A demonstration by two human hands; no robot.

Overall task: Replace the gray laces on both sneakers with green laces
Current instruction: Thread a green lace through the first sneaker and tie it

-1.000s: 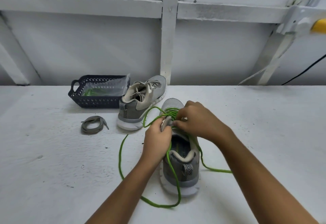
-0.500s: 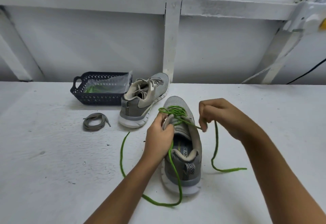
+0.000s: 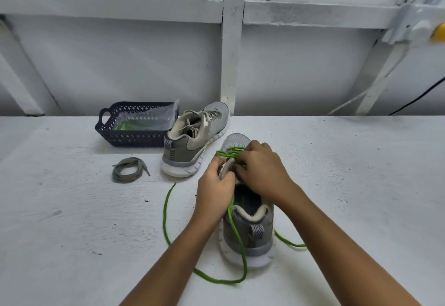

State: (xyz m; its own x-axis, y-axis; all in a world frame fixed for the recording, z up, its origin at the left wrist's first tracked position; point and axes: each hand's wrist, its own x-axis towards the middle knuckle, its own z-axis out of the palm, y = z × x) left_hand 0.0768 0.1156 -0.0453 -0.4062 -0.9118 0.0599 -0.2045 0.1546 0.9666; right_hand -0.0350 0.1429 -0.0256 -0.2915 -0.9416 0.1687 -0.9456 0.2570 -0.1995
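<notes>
Left hand [image 3: 214, 185] grips the tongue of the near sneaker [image 3: 250, 238]; right hand [image 3: 262, 173] pinches the green lace [image 3: 164, 211] at its eyelets. Second sneaker [image 3: 192, 141] sits at ten o'clock, gray lace [image 3: 127, 173] at nine

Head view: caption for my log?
Left hand and right hand thread green lace into near sneaker; gray lace lies aside.
</notes>
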